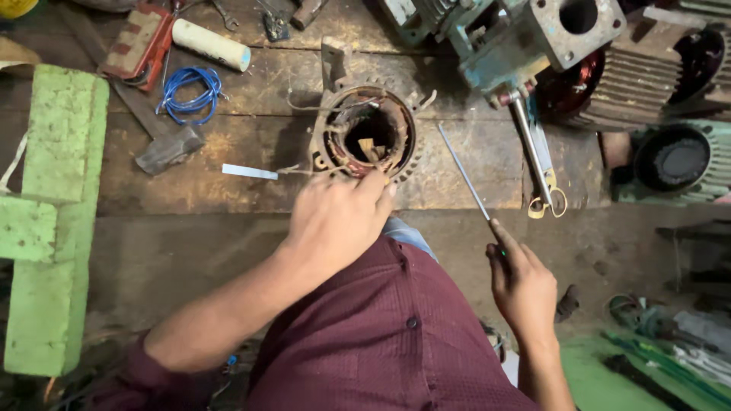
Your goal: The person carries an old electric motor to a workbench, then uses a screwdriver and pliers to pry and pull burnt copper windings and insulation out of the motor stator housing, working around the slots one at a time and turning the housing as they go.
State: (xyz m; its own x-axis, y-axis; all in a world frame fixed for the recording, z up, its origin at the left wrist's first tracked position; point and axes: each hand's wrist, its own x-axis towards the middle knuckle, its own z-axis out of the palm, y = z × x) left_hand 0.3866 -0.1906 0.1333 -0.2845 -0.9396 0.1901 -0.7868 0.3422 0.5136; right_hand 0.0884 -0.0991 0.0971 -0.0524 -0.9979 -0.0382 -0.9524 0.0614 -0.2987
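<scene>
Centrally on the wooden workbench stands a motor stator housing, finned rim upward, its bore open. Inside it: copper-coloured windings around the wall and slips of pale insulation, one standing in the opening. Loose wire ends trail out to its left side. The left hand is closed at the near rim of the housing, fingertips pinched on something at the winding edge; what exactly they pinch cannot be made out. The right hand is near and to the right, well apart from the housing, gripping a thin metal rod that slants up and to the left, its tip just right of the housing.

Left of the housing lies a white strip, then a hammer and a coil of blue wire. A white roller lies at the far left. Scissors lie to the right. Far right stand a blue-green motor body and further finned stator housings, one showing reddish windings within. A green block occupies the left edge.
</scene>
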